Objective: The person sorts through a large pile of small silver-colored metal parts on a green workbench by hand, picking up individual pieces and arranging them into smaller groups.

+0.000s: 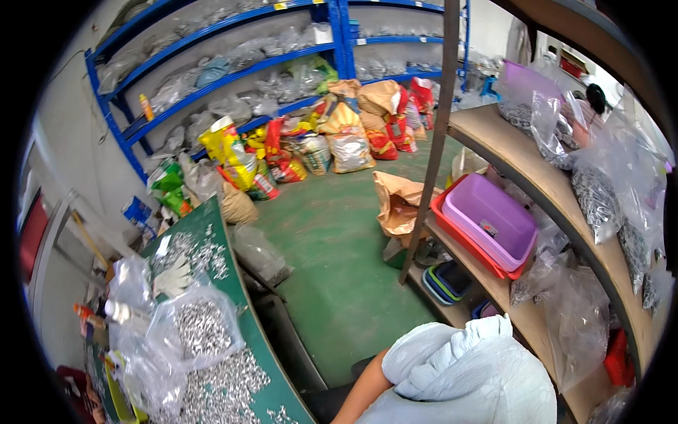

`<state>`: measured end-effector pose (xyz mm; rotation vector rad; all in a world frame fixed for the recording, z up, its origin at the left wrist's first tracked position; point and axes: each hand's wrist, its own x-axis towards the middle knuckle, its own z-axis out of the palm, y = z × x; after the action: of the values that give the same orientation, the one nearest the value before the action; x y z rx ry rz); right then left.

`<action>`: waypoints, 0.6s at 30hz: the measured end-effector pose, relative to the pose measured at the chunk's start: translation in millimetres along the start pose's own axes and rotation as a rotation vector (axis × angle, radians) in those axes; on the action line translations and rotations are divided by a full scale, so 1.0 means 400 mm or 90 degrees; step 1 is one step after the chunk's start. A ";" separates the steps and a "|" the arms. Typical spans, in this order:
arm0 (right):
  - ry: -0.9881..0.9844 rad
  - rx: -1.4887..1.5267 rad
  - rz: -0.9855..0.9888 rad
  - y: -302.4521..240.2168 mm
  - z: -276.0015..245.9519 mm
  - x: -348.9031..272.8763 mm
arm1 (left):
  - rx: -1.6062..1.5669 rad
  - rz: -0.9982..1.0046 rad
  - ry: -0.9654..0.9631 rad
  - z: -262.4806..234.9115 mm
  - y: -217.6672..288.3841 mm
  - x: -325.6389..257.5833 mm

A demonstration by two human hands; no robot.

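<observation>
Neither of my hands shows in the head view. At the lower edge a bare arm (364,396) comes out of a light blue short sleeve (452,367); its hand is out of the picture, and I cannot tell whether the arm is mine. Left of it stands a green-topped table (258,321). Small shiny metal parts (229,389) lie spread over its near end. A clear plastic bag (229,311) there holds more such parts (201,328). Behind the bag lies a pale work glove (171,278), close to another scatter of metal pieces (212,256).
Blue shelving (212,79) with bagged goods lines the back, full sacks (349,145) standing before it. On the right, a wooden-shelved rack (487,131) carries bags of parts and a purple tub (491,219) in a red one. An open paper sack (399,201) stands beside it. Another person (590,106) is far right.
</observation>
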<state>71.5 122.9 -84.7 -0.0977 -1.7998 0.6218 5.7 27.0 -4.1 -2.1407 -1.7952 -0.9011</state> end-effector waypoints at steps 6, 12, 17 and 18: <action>0.077 -0.070 0.044 -0.043 -0.154 -0.062 | -0.071 0.070 -0.010 0.091 0.083 0.082; 0.124 -0.118 0.101 -0.077 -0.280 -0.110 | -0.118 0.104 -0.019 0.163 0.142 0.153; 0.141 -0.139 0.120 -0.083 -0.332 -0.115 | -0.139 0.116 -0.015 0.192 0.153 0.192; 0.142 -0.141 0.120 -0.082 -0.337 -0.115 | -0.141 0.116 -0.013 0.196 0.154 0.193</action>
<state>217.5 126.2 -84.3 -0.4743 -1.6474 0.5197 94.5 116.6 -8.8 -2.4090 -1.5392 -1.0782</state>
